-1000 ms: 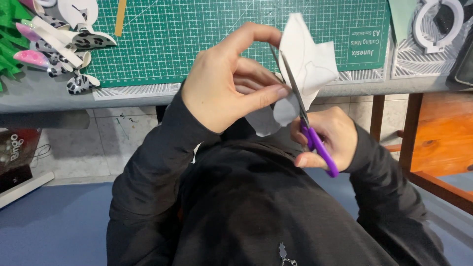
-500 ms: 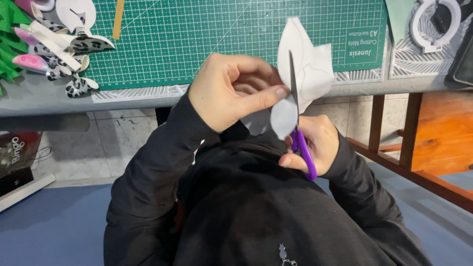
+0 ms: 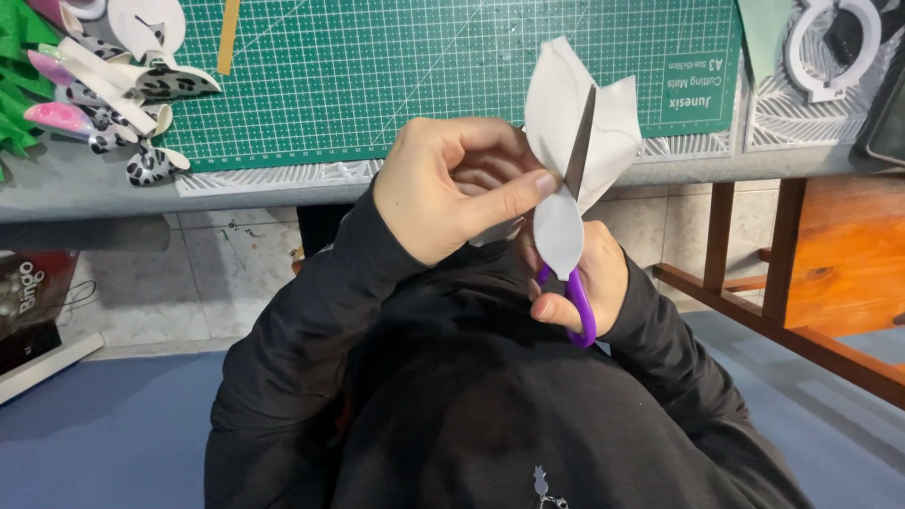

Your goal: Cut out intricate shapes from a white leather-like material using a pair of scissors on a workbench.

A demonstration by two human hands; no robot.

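Since the earlier frames, both hands had drawn in closer over the dark sleeves, and the scissors (image 3: 577,203), which a second before lay slanted with their handle out to the right, had swung up until the blade stood nearly upright through the paper. The left hand (image 3: 452,193) was closed on the white paper piece (image 3: 566,123), its thumb pressed flat along the lower rounded lobe and the other fingers curled behind it. That paper was held up in front of the table edge (image 3: 283,193), its pointed upper flaps fanning out to either side of the blade, with faint drawn lines on it. The right hand (image 3: 589,278) sat just below and behind the paper, gripping the purple handle of the scissors, fingers through the loop; the dark blade rose from it across the middle of the sheet. How far the blades were parted could not be told. Beyond the hands a green cutting mat (image 3: 377,75) lay on the grey table. On the far left of it rested a heap of spotted and pink cut-out shapes (image 3: 113,94), beside green paper shapes (image 3: 19,104). At the upper right lay a white ring-shaped piece (image 3: 830,47), and a wooden frame (image 3: 773,254) stood under the table on that side.
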